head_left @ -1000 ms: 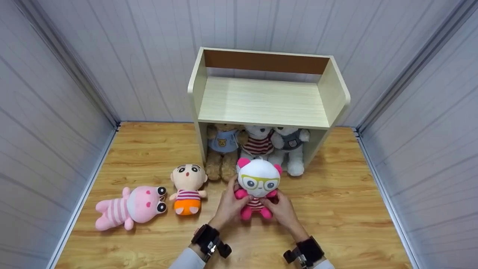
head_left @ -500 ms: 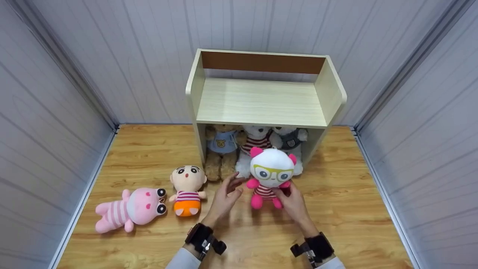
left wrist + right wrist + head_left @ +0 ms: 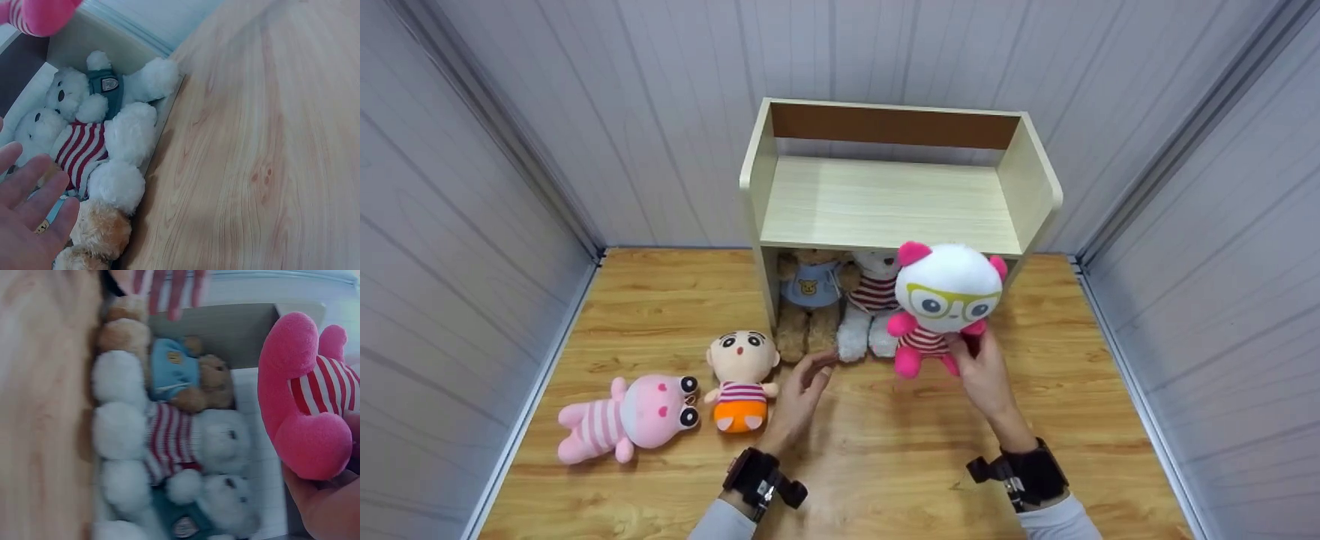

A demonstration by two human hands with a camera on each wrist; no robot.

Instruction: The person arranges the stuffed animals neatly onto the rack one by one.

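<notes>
My right hand [image 3: 986, 375] grips a pink-and-white panda plush [image 3: 949, 281] with yellow glasses around its striped body, lifted in front of the shelf's right side. In the right wrist view the panda's pink legs [image 3: 312, 444] hang beside the hand. My left hand [image 3: 799, 397] holds nothing; its fingers are extended near the brown bear [image 3: 810, 307]. Inside the lower compartment the brown bear in blue sits beside a white bear [image 3: 872, 300] in red stripes. The panda hides the other white bear in the head view; its dark green top [image 3: 107, 90] shows in the left wrist view.
A pale wooden shelf [image 3: 885, 202] stands near the back wall, its upper board bare. On the wood floor, a boy doll [image 3: 741, 379] in orange shorts lies left of my left hand. Further left lies a pink frog-eyed plush [image 3: 626, 420]. Walls rise on both sides.
My left hand has let go of the panda and drawn left. The right hand has carried the panda up and to the right, in front of the rightmost bear.
</notes>
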